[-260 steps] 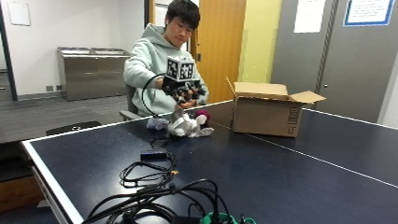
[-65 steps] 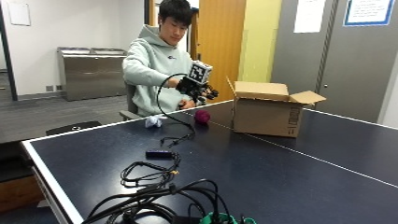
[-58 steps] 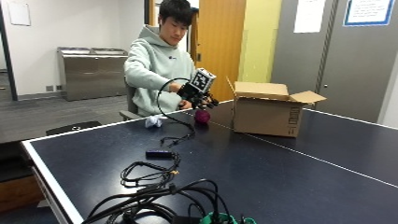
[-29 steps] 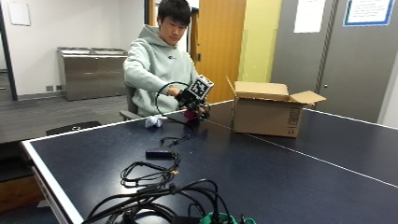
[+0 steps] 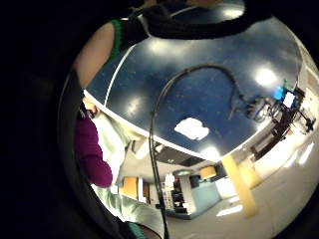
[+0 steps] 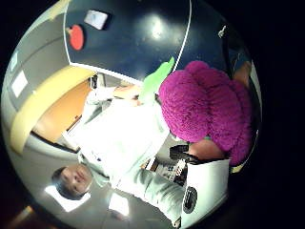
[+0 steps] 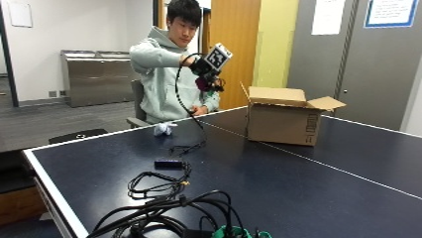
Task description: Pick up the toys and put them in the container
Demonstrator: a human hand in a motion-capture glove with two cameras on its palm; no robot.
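In the outside view my gloved right hand (image 7: 203,69) is raised above the far edge of the blue table (image 7: 277,183) and grips a purple plush toy (image 7: 205,83). The toy hangs left of the open cardboard box (image 7: 285,116) and above its rim height. The thumb side palm view shows the purple plush (image 6: 205,107) close to the palm, with a green felt piece (image 6: 155,81) on it. The little finger side palm view catches only an edge of the purple plush (image 5: 92,149). A small white toy (image 7: 163,129) lies on the table near the person.
A tangle of black cables (image 7: 165,198) and a small black device (image 7: 169,163) lie on the near left part of the table. The glove's cable hangs down to the tabletop. A red paddle (image 6: 76,37) lies on the table in the thumb side palm view.
Half a second ago my hand was down at the purple toy on the table. It has since risen with the toy in its grip.
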